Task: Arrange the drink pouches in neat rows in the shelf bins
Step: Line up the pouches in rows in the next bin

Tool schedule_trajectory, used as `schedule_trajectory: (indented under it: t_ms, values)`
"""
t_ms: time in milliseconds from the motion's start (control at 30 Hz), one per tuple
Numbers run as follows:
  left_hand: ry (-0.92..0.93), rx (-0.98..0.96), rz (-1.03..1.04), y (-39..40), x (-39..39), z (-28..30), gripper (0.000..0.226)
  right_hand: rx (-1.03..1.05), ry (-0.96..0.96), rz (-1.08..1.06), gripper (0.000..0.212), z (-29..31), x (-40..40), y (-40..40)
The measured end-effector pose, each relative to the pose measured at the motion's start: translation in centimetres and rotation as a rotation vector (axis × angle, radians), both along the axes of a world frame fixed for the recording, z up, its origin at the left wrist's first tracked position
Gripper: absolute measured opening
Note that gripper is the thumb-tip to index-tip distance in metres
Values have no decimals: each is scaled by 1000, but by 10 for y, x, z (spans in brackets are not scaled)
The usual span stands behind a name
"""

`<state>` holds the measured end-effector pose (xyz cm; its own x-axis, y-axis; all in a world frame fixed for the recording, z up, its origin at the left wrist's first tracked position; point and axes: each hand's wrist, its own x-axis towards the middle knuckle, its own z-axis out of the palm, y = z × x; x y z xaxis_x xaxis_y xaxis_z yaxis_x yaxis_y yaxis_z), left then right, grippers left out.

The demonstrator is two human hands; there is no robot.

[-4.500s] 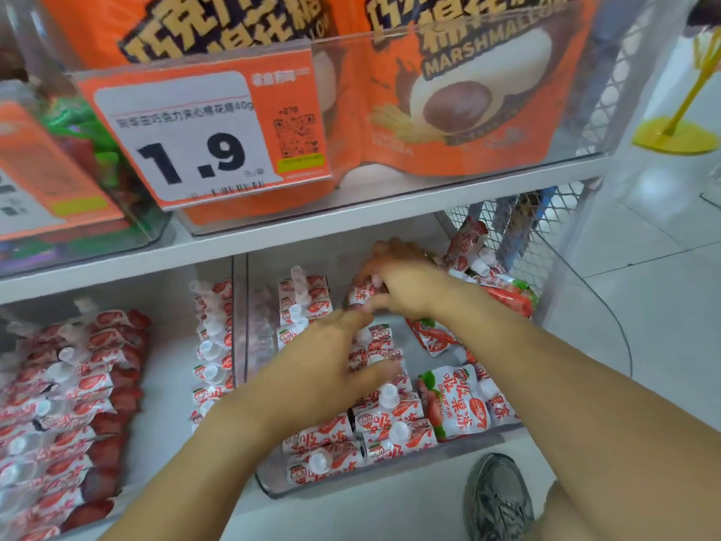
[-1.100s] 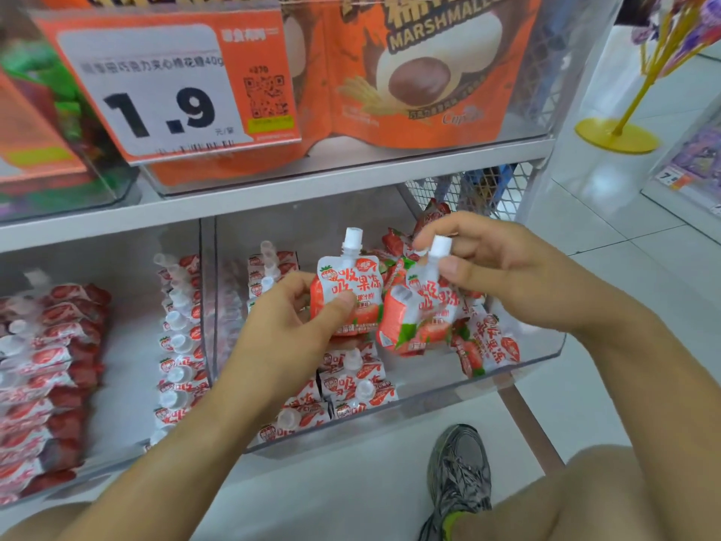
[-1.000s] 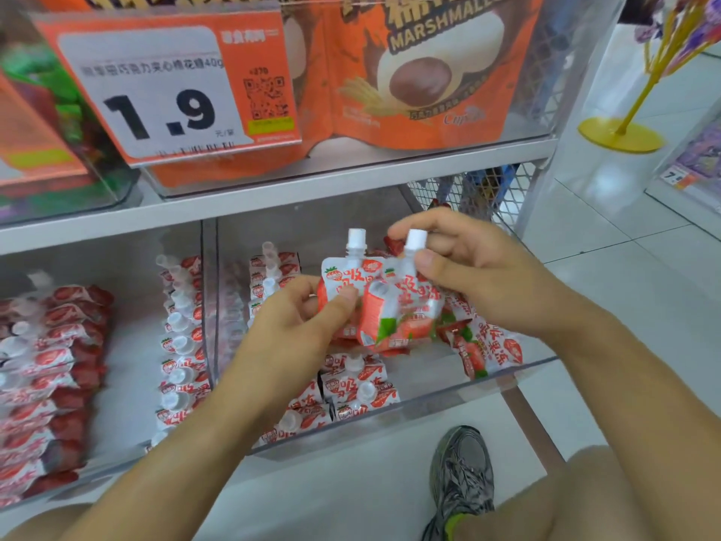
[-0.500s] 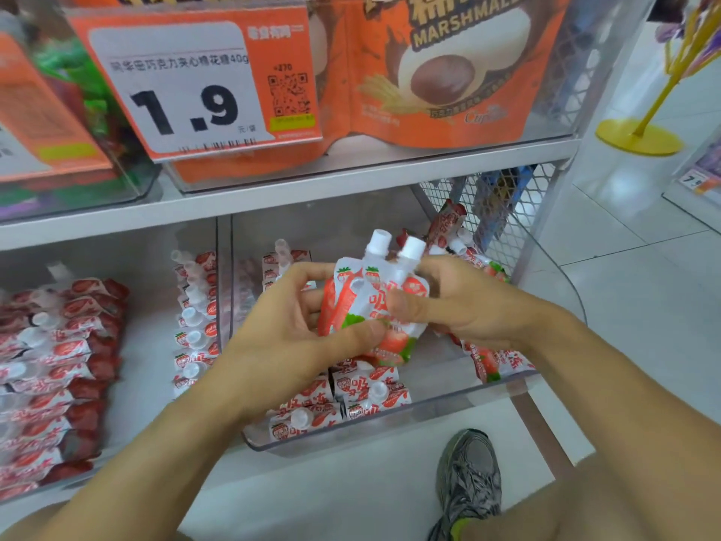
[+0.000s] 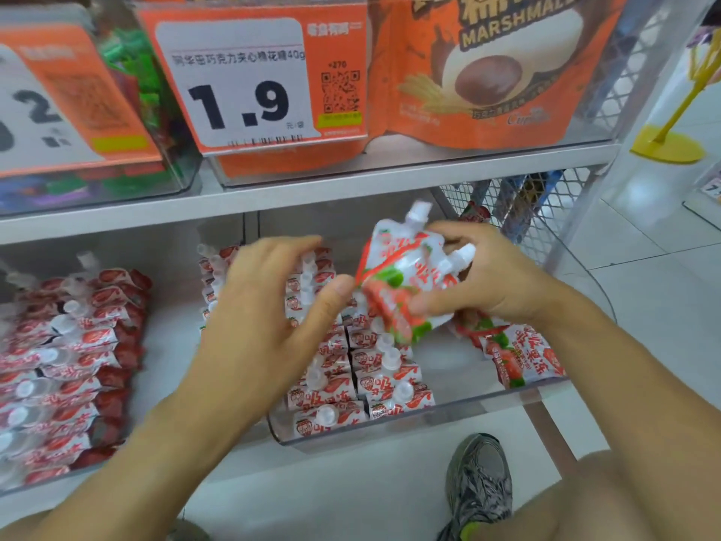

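Observation:
My right hand (image 5: 487, 279) grips two red-and-white drink pouches (image 5: 402, 275) with white caps, stacked together and tilted, above the clear bin (image 5: 429, 417) on the lower shelf. My left hand (image 5: 269, 318) hovers just left of them with fingers spread, its thumb tip close to the pouches' edge; it holds nothing. Below, pouches lie in neat rows (image 5: 370, 380) in the bin's left and middle part. A few loose pouches (image 5: 519, 357) lie jumbled at the bin's right side.
A second bin at left holds stacked pouches (image 5: 66, 369). The upper shelf (image 5: 351, 181) carries orange marshmallow bags (image 5: 487, 72) behind a price tag (image 5: 249, 80). A wire mesh panel (image 5: 546, 205) closes the shelf's right end. My shoe (image 5: 480, 486) rests on the tiled floor.
My left hand has let go of the pouches and spread its fingers. Both pouches now sit in my right hand, tilted to the right and shifted slightly right.

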<state>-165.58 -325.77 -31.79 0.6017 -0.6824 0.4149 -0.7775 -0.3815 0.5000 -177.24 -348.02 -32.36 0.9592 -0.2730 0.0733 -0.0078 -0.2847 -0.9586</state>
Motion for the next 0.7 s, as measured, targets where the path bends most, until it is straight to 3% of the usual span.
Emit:
schedule_trajectory:
  t_ms: [67, 200, 300, 367, 467, 500, 600, 700]
  values:
    - [-52, 49, 142, 10, 11, -3, 53, -63, -52, -204, 49, -7, 6, -12]
    - [112, 231, 214, 19, 15, -14, 69, -296, -165, -545, 55, -30, 36, -19]
    - [137, 235, 198, 21, 13, -19, 67, -405, -201, -444, 60, -44, 68, -17]
    - [145, 207, 194, 22, 13, -20, 64, -554, -36, -267, 55, -47, 84, -14]
    - [147, 186, 177, 22, 14, -23, 62, -548, 353, 15, 11, -51, 94, -16]
    - [144, 182, 171, 22, 15, -24, 61, -501, 386, 19, 14, -52, 97, -20]
    - [125, 172, 156, 22, 15, -26, 60, -390, 423, 5, 59, -49, 106, -22]
    - [117, 166, 150, 23, 15, -27, 60, -471, 470, 85, 54, -51, 117, -15]
